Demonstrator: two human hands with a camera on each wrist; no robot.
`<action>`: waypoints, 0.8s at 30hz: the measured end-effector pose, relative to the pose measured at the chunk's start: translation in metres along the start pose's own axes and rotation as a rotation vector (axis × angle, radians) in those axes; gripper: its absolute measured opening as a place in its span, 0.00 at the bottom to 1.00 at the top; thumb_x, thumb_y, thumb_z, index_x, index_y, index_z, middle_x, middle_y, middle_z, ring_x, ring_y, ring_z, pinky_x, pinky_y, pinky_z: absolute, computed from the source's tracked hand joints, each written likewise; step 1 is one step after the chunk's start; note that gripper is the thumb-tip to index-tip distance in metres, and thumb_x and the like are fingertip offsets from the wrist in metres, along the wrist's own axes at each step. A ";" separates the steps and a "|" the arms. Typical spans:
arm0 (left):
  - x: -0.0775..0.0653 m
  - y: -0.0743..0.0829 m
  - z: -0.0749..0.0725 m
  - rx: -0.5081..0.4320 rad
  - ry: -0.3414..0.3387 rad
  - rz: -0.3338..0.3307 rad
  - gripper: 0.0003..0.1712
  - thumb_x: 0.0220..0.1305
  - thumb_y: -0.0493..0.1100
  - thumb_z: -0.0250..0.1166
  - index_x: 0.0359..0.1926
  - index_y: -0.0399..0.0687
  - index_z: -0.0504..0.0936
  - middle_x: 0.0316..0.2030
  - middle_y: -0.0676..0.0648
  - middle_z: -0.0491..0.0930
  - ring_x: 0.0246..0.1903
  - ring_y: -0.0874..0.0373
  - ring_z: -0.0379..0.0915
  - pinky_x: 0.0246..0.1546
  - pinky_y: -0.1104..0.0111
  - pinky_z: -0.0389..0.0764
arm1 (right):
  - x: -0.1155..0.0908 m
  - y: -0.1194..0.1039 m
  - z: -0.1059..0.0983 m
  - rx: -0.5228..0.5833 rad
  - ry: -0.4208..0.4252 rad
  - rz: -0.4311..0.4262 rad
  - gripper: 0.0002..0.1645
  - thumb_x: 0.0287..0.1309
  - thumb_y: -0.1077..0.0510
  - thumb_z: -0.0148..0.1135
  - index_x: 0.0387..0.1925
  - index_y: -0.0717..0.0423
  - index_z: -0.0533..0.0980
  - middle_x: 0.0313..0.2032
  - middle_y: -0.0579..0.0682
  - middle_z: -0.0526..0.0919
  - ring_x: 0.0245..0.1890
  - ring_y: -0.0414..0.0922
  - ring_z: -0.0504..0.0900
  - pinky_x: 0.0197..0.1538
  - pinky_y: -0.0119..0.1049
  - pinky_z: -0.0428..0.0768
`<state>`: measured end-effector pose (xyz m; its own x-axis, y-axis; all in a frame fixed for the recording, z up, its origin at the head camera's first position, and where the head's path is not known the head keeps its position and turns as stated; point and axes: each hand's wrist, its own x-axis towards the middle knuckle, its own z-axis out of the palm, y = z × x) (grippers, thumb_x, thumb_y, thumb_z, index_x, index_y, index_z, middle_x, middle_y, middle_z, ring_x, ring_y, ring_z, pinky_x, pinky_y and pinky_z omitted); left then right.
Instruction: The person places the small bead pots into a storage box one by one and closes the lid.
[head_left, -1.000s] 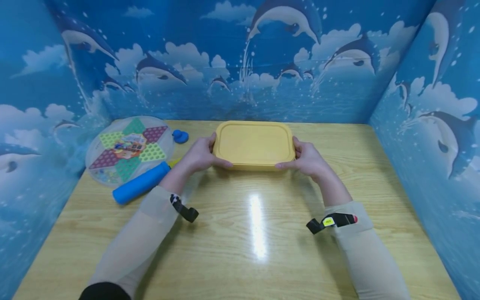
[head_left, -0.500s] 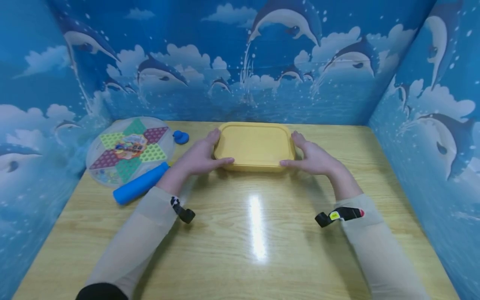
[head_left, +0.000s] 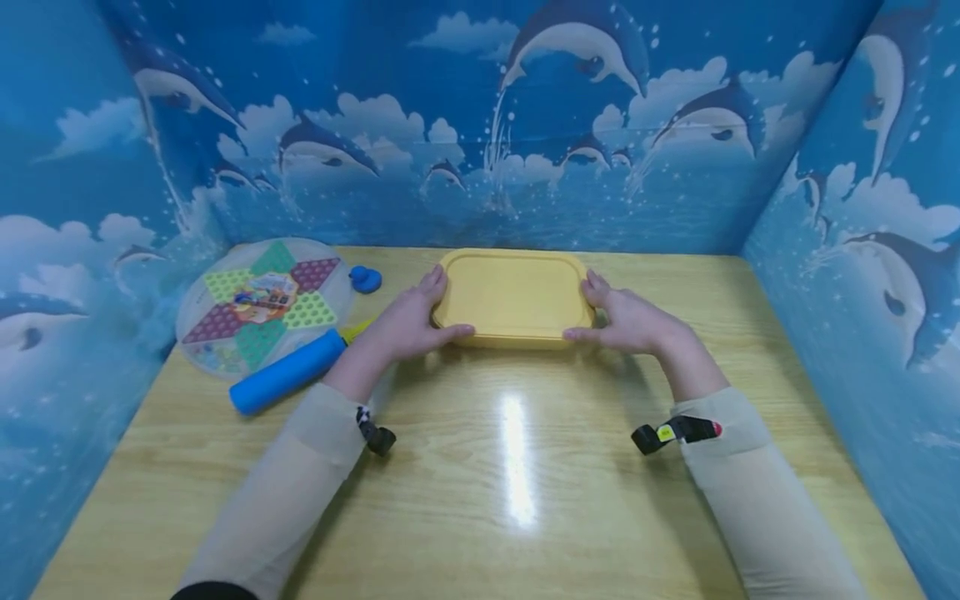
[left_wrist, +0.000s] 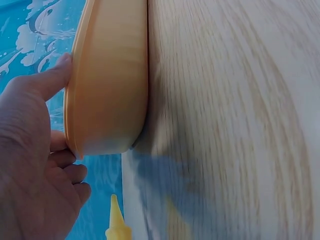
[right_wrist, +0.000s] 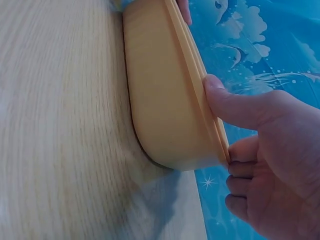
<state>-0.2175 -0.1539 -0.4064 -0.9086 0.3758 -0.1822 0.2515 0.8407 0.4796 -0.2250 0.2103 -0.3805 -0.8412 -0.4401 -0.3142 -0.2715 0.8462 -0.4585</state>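
Note:
A yellow lidded box (head_left: 514,293) sits on the wooden table near the back wall, its lid in place. My left hand (head_left: 411,323) grips its left front corner, the thumb along the front rim and the fingers at the side. On the opposite corner my right hand (head_left: 626,319) holds the rim in the same way. In the left wrist view the thumb presses the lid edge of the box (left_wrist: 110,75), with fingers curled under the rim. The right wrist view has the right thumb (right_wrist: 225,100) on the lid edge and the fingertips bent against the rim.
Left of the box lies a round clear case (head_left: 197,354) with a coloured star-shaped game board. A blue cylinder (head_left: 285,372) with a yellow pointed tip (left_wrist: 116,215) lies beside my left forearm. A small blue rubber duck (head_left: 365,279) stands behind it. Dolphin-print walls (head_left: 480,200) enclose the table.
My right hand has shifted slightly right and its grip on the corner has changed, while the left hand adjusted a little. The box stays in about the same place.

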 end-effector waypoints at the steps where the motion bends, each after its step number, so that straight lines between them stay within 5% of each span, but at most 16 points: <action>1: 0.000 0.000 0.000 0.004 -0.003 -0.002 0.71 0.62 0.84 0.58 0.84 0.42 0.40 0.85 0.43 0.33 0.82 0.46 0.33 0.81 0.50 0.46 | 0.000 0.000 -0.001 -0.001 -0.001 0.004 0.72 0.62 0.22 0.64 0.83 0.62 0.42 0.83 0.59 0.32 0.81 0.66 0.43 0.80 0.62 0.49; 24: 0.003 -0.001 -0.001 -0.020 0.010 -0.020 0.71 0.62 0.82 0.60 0.84 0.39 0.43 0.84 0.40 0.35 0.81 0.39 0.43 0.79 0.50 0.55 | 0.009 0.002 -0.005 0.022 -0.002 -0.007 0.73 0.58 0.21 0.67 0.83 0.63 0.46 0.84 0.56 0.35 0.81 0.63 0.43 0.80 0.62 0.50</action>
<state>-0.2210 -0.1537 -0.4063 -0.9168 0.3550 -0.1829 0.2269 0.8399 0.4930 -0.2355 0.2089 -0.3802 -0.8382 -0.4465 -0.3130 -0.2669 0.8365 -0.4785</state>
